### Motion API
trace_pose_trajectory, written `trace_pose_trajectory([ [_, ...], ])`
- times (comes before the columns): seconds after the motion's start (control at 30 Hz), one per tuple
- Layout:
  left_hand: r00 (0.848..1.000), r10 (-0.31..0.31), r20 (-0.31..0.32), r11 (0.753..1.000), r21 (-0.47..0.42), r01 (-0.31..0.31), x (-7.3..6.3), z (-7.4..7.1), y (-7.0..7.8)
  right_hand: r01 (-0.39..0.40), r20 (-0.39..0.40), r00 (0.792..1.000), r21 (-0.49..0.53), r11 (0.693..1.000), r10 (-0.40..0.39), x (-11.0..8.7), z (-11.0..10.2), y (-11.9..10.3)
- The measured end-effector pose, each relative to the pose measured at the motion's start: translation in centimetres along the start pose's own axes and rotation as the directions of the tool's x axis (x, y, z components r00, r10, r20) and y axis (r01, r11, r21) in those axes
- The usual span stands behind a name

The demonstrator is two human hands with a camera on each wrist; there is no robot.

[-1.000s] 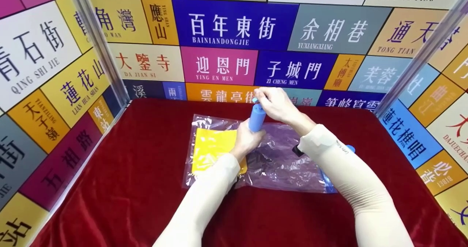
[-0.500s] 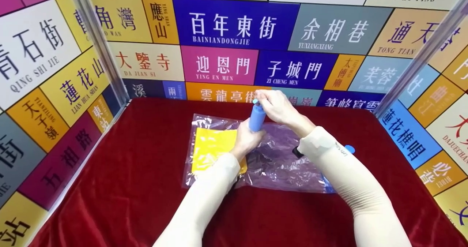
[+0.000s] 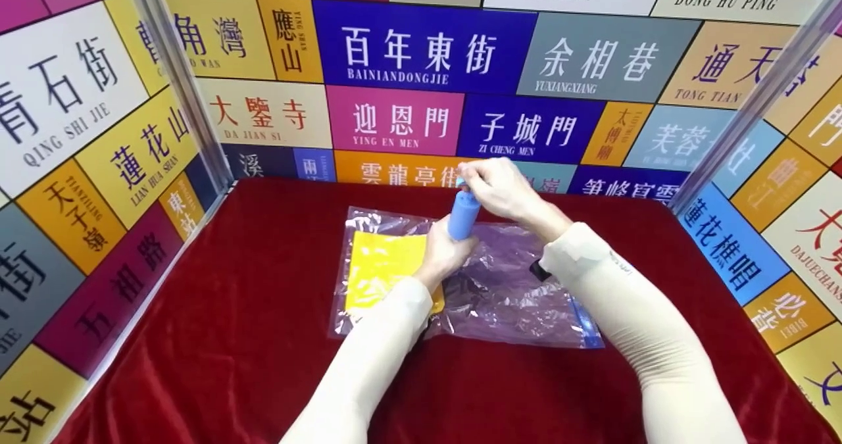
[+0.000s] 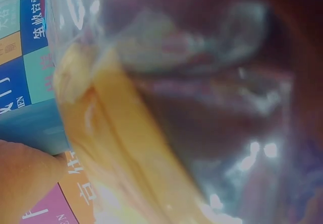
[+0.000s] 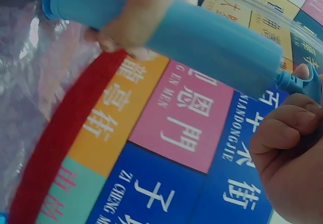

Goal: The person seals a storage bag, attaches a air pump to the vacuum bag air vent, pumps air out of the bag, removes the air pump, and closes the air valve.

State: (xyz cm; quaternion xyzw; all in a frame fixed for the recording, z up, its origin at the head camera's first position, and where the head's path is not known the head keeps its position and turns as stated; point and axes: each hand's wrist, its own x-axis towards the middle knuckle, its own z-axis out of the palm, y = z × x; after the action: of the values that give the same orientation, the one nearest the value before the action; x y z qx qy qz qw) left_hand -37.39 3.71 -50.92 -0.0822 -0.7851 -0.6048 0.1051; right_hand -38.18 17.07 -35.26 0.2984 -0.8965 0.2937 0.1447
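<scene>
A blue hand pump (image 3: 464, 215) stands tilted over a clear plastic storage bag (image 3: 520, 299) in the head view. My left hand (image 3: 445, 250) grips its barrel low down. Above the barrel, my right hand (image 3: 503, 186) holds the small pull handle (image 5: 303, 85), fingers curled round it in the right wrist view. Only a short piece of rod shows between handle and barrel. Inside the bag, on its left side, lies a flat yellow item (image 3: 385, 270), perhaps folded cloth. Its folded edge (image 4: 136, 138) looks blurred through the plastic in the left wrist view. The pump's lower end is hidden in the head view.
A dark red velvet cloth (image 3: 263, 286) covers the table. Along the bag's right end runs a blue strip (image 3: 590, 329), partly behind my right sleeve. Panels with printed place names (image 3: 421, 43) wall in the back and both sides.
My right hand dips slightly with the handle, then rises a little again. The left hand keeps its grip on the barrel. A blue round thing beside my right sleeve is now out of sight.
</scene>
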Motion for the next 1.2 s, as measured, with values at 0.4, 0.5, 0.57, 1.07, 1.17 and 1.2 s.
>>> trace_pose_trajectory([
  [0.4,0.997,-0.065,0.045,0.998,0.013,0.065,0.0,0.1,0.2,-0.006,-0.174,0.985,0.031,1.000,0.011,1.3,-4.6,-1.9],
  [0.5,0.998,-0.057,0.033,0.998,0.027,0.056,-0.2,-0.1,0.2,-0.005,-0.215,0.976,0.037,0.999,0.013,1.7,-4.6,-2.3],
  [0.57,0.999,-0.047,0.024,0.999,0.028,0.047,-0.2,-0.1,0.1,-0.009,-0.233,0.972,0.045,0.999,0.019,1.8,-4.3,-2.4],
  [1.07,1.000,-0.023,0.012,1.000,0.003,0.023,-0.1,-0.2,0.1,-0.012,-0.139,0.990,-0.010,1.000,0.010,1.5,-1.0,-1.3],
  [1.17,1.000,-0.022,0.012,1.000,-0.004,0.022,-0.1,-0.2,0.0,-0.021,-0.103,0.994,0.001,1.000,0.021,1.1,-0.4,-0.9],
  [1.2,1.000,-0.022,0.010,1.000,-0.004,0.022,-0.1,-0.2,0.0,-0.026,-0.090,0.996,0.012,1.000,0.027,1.0,-0.1,-0.8],
])
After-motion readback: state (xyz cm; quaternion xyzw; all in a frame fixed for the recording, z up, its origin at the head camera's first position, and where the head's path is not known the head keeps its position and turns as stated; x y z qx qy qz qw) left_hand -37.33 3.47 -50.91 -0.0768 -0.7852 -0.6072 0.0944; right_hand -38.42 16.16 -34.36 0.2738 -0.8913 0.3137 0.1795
